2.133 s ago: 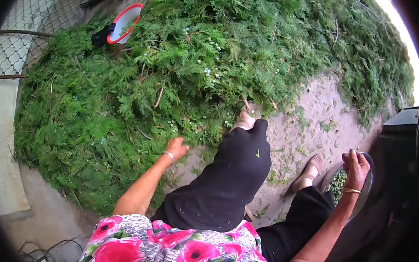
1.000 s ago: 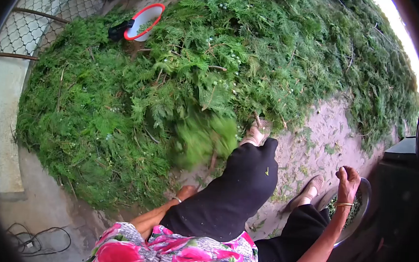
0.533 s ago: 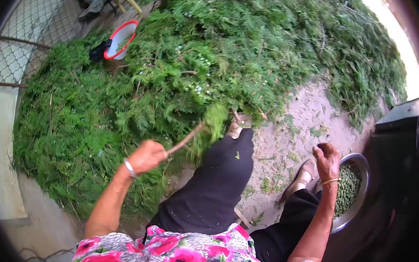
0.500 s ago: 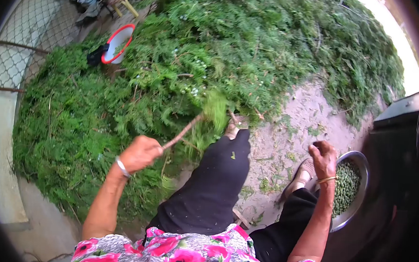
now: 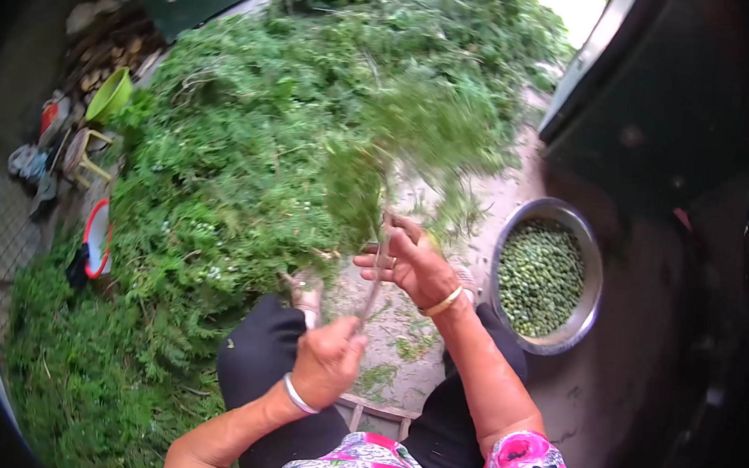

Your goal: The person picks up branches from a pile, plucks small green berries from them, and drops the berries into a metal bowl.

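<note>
A leafy green branch (image 5: pixel 373 292) stands up between my hands, its feathery top blurred by motion. My left hand (image 5: pixel 326 364), with a silver bangle at the wrist, is closed around the bare lower end of the stem. Higher up, my right hand (image 5: pixel 417 269) has its fingers spread, and the stem crosses in front of its fingertips. To the right of that hand sits a metal basin (image 5: pixel 591 309) with many small green cones or berries (image 5: pixel 540 274) in it.
A large heap of cut green branches (image 5: pixel 224 165) spreads ahead and to the left. A red-rimmed white bucket (image 5: pixel 97 234), a lime-green basin (image 5: pixel 108 95) and a small stool (image 5: pixel 87 158) stand beyond it. Dark panels rise at right. Leaf scraps litter the floor (image 5: pixel 399 326).
The view has swung to the right. My left hand has brought the branch from over the heap to in front of me, and my right hand has come from beside the basin to its stem.
</note>
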`<state>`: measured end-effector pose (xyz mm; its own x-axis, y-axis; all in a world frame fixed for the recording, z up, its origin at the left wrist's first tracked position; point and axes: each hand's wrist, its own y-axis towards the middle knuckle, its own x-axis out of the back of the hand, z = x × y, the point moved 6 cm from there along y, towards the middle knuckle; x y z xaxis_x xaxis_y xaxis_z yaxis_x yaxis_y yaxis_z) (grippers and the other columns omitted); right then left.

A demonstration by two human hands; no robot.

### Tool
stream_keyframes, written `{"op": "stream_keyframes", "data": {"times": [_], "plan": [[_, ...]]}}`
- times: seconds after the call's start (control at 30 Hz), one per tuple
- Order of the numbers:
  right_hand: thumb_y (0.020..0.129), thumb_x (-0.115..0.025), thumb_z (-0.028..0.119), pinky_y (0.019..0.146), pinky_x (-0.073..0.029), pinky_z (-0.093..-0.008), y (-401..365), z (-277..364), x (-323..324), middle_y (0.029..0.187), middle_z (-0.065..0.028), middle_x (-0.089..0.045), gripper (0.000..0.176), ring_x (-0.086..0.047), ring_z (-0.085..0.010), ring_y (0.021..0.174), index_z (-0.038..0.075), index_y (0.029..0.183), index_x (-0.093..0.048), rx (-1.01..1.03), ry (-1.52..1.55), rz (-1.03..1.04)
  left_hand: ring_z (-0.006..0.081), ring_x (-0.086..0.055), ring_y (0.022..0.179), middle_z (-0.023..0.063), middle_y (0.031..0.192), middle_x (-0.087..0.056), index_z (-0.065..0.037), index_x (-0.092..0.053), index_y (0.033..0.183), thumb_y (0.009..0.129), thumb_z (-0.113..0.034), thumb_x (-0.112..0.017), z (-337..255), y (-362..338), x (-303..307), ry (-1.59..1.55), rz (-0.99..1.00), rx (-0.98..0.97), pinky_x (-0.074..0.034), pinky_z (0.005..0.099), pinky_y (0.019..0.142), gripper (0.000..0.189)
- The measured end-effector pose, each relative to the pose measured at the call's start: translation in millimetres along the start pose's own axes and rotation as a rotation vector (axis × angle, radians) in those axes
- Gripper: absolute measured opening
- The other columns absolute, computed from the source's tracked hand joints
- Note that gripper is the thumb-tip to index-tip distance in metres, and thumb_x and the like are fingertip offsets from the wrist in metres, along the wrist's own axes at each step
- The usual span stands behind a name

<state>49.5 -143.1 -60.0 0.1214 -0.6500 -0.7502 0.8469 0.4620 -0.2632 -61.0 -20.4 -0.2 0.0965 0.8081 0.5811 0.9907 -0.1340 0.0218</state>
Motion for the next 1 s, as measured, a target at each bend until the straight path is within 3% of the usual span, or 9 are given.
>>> {"op": "stream_keyframes", "data": {"times": [0.13,0.37,0.4,0.53,0.6,0.63,0.8,0.87,1.0], "plan": [[0.085,-0.055,0.002,0.064,-0.057,-0.0348,-11,0,29,0.092,-0.0142,-0.058,0.052,-0.065,-0.0269,0.078,0.004,0.132,-0.033,-0.016,-0.050,-0.292,0.0259,-0.058,0.057,0.0145,0.064,-0.058,0.002,-0.060,0.094,0.080,-0.008,-0.059,-3,12,-38,-0.059,0.391,-0.004,-0.047,0.0317,0.057,0.017],[0.071,-0.059,-0.007,0.073,-0.044,-0.0245,-24,37,3,0.103,-0.0055,-0.062,0.051,-0.052,-0.0073,0.085,0.003,0.120,-0.055,0.681,-1.034,-0.367,0.0261,-0.059,0.101,0.0198,0.113,-0.058,0.007,-0.047,0.121,0.078,-0.011,-0.066,-27,111,21,-0.491,-0.139,-0.029,-0.047,0.0334,0.086,0.050],[0.073,-0.059,-0.003,0.084,-0.045,-0.0311,-22,29,7,0.111,-0.0150,-0.060,0.054,-0.059,-0.0259,0.097,0.005,0.126,-0.050,0.662,-1.073,-0.395,0.0249,-0.059,0.099,0.0175,0.113,-0.059,0.006,-0.047,0.123,0.079,-0.010,-0.066,-32,118,21,-0.644,-0.195,-0.037,-0.047,0.0332,0.086,0.050],[0.076,-0.058,0.005,0.088,-0.041,-0.0457,-34,32,-19,0.116,-0.0295,-0.049,0.058,-0.050,-0.0438,0.099,0.012,0.132,-0.046,0.798,-1.718,-0.484,0.0208,-0.060,0.097,0.0120,0.113,-0.059,0.001,-0.053,0.116,0.084,-0.016,-0.061,8,138,2,-1.275,-0.122,-0.033,-0.050,0.0321,0.081,0.037],[0.078,-0.056,0.008,0.090,-0.037,-0.0524,-36,30,-18,0.120,-0.0387,-0.039,0.063,-0.045,-0.0510,0.102,0.017,0.137,-0.038,0.725,-1.636,-0.307,0.0190,-0.062,0.091,0.0083,0.102,-0.063,-0.003,-0.058,0.108,0.086,-0.015,-0.058,38,145,-2,-0.988,-0.129,0.104,-0.052,0.0323,0.075,0.025],[0.077,-0.057,0.007,0.091,-0.036,-0.0533,-30,19,-10,0.119,-0.0385,-0.039,0.067,-0.044,-0.0517,0.101,0.019,0.139,-0.035,0.681,-1.727,-0.289,0.0178,-0.063,0.084,0.0081,0.096,-0.065,-0.002,-0.059,0.107,0.086,-0.017,-0.057,30,137,-8,-1.340,-0.027,0.456,-0.052,0.0315,0.072,0.025],[0.070,-0.062,-0.002,0.076,-0.048,-0.0429,-23,26,3,0.103,-0.0270,-0.056,0.078,-0.058,-0.0389,0.087,0.017,0.139,-0.032,0.452,-1.637,-0.169,0.0175,-0.064,0.081,0.0099,0.098,-0.065,0.000,-0.058,0.108,0.085,-0.017,-0.059,53,145,10,-1.083,-0.118,0.177,-0.053,0.0301,0.070,0.028],[0.072,-0.066,0.001,0.058,-0.050,-0.0322,-33,56,2,0.081,-0.0155,-0.062,0.050,-0.062,-0.0223,0.066,0.010,0.120,-0.055,0.804,-1.406,-0.370,0.0185,-0.064,0.082,0.0111,0.098,-0.065,-0.002,-0.057,0.110,0.086,-0.016,-0.060,44,142,5,-1.232,-0.033,0.233,-0.054,0.0310,0.071,0.029],[0.077,-0.067,-0.002,0.051,-0.045,-0.0202,-40,85,12,0.074,-0.0019,-0.061,0.023,-0.054,-0.0060,0.058,0.001,0.099,-0.063,0.777,-0.855,-0.539,0.0206,-0.064,0.082,0.0122,0.098,-0.064,-0.002,-0.056,0.112,0.087,-0.020,-0.060,48,135,-13,-1.250,0.127,0.294,-0.054,0.0316,0.070,0.031]]}}
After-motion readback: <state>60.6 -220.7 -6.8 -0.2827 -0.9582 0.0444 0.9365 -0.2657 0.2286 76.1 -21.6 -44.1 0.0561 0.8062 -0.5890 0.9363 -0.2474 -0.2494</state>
